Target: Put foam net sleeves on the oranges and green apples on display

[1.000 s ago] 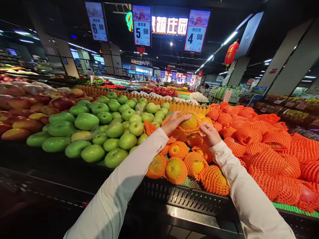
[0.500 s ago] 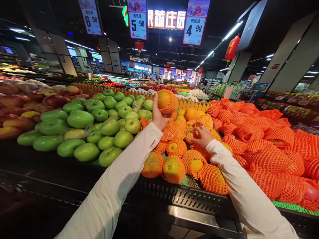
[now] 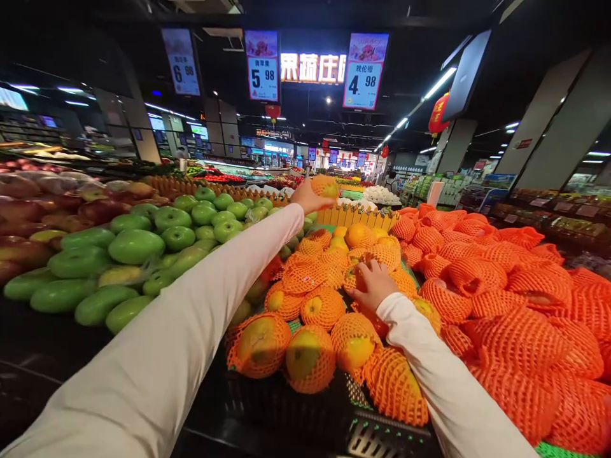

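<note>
Raised over the far part of the display, my left hand is closed around an orange with a foam net about it. My right hand lies low over the pile of netted oranges, its fingers bent and apart, touching the fruit beneath. Whether it grips one of them is hard to see, as the hand covers that spot. Near its fingertips are more oranges in orange foam nets, and a few bare-topped ones sit behind. At the front edge, a netted orange rests beside others.
Green apples are heaped on the left, partly behind my left sleeve, with red apples further left. Fruit in red-orange nets fills the right. A low yellow fence borders the back. Price signs hang overhead.
My left hand has moved forward, away from me, with the orange still in it. My right hand's fingers have spread and lowered onto the pile. The view has tilted up slightly.
</note>
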`<control>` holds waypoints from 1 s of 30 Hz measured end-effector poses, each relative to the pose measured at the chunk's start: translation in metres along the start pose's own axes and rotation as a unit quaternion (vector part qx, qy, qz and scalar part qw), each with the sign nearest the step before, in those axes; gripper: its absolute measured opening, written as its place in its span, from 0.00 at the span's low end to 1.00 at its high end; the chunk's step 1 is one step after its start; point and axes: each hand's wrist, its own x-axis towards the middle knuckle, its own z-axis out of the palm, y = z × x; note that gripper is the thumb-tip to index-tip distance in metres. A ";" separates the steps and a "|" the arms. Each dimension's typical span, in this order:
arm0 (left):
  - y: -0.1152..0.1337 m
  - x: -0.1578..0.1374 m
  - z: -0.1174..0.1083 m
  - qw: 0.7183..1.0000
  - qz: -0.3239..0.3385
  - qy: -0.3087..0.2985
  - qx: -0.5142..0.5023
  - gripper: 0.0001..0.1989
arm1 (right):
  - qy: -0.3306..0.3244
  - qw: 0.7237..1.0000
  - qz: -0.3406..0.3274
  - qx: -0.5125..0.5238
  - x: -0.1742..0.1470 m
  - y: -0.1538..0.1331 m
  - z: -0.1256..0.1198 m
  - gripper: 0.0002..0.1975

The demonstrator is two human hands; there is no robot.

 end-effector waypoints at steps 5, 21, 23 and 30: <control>-0.011 0.018 0.047 0.956 0.045 -0.081 0.278 0.50 | -0.012 1.000 0.007 0.020 0.000 -0.002 -0.002 0.22; -0.094 0.021 0.098 0.988 -0.076 -0.074 0.114 0.40 | -0.007 0.999 -0.008 0.035 0.000 -0.002 0.002 0.22; -0.093 0.024 0.100 0.990 -0.072 -0.064 0.101 0.41 | -0.018 0.999 -0.002 0.036 -0.001 -0.003 -0.001 0.23; -0.061 0.029 0.118 0.978 0.140 -0.148 0.051 0.43 | -0.024 0.999 0.003 0.042 -0.003 -0.005 -0.005 0.24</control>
